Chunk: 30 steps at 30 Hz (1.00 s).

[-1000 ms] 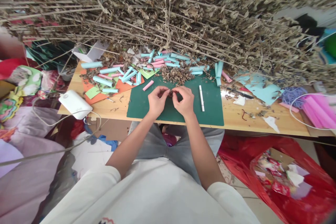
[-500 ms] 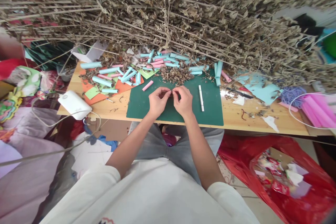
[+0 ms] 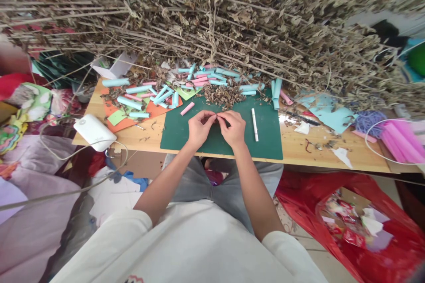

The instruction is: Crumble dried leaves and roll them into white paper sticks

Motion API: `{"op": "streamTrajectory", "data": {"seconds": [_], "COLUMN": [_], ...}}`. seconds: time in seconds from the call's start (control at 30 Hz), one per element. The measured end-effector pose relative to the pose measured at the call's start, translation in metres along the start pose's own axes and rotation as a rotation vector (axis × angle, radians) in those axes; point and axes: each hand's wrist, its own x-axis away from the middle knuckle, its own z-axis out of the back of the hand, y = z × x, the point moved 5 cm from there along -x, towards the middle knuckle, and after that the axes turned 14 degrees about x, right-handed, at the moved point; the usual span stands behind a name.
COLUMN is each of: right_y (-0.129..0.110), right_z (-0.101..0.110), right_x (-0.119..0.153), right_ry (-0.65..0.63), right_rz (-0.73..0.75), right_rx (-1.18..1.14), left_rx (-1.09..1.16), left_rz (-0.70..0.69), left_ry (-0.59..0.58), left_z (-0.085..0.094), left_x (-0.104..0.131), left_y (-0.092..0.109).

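Note:
Over the dark green mat (image 3: pixel 175 135), my left hand (image 3: pixel 201 129) and my right hand (image 3: pixel 232 127) meet fingertip to fingertip. Both are closed in a pinch. Whatever lies between the fingertips is too small to make out. Just beyond them sits a heap of dried, crumbled leaves (image 3: pixel 224 96). A short pink paper roll (image 3: pixel 187 108) lies to the left of my left hand. On the right side of the mat is a slim white stick, like a capped pen or tube (image 3: pixel 254 124).
Bundled dried stalks (image 3: pixel 212 22) span the back. Blue and pink paper rolls (image 3: pixel 130 103) lie on orange paper (image 3: pixel 124 126) at left. A white power bank with a cable (image 3: pixel 94 132) rests at the table's left edge. A red bag of scraps (image 3: pixel 299 194) stands below right.
My right hand has shifted very slightly, its fingers now a little more stretched toward the left fingertips. My left hand stays in place.

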Motion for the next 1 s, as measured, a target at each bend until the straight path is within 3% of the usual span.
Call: {"op": "streamTrajectory", "data": {"seconds": [0.33,0.57,0.8,1.0], "right_y": [0.0044,0.0051,-0.0022,0.0006], "right_z": [-0.0027,-0.0037,-0.0007,0.0044], "right_x": [0.0015,0.0006,0.0004,-0.0020], "right_ry": [-0.015,-0.028,-0.026,0.013], "right_rz": [-0.053,-0.047,-0.033,-0.090], "right_rx": [0.024,-0.013,0.065,0.054], "left_rx": [-0.072,-0.054,-0.136,-0.089], "left_rz": [-0.003,0.033,-0.005,-0.003], "left_ry": [-0.049,-0.002,-0.028,0.014], "left_z": [-0.0022,0.0013,-0.0029,-0.0014], "left_x": [0.0013,0.0000,0.0014,0.0038], "left_y": [0.0010,-0.0019,0.0025,0.0029]}}
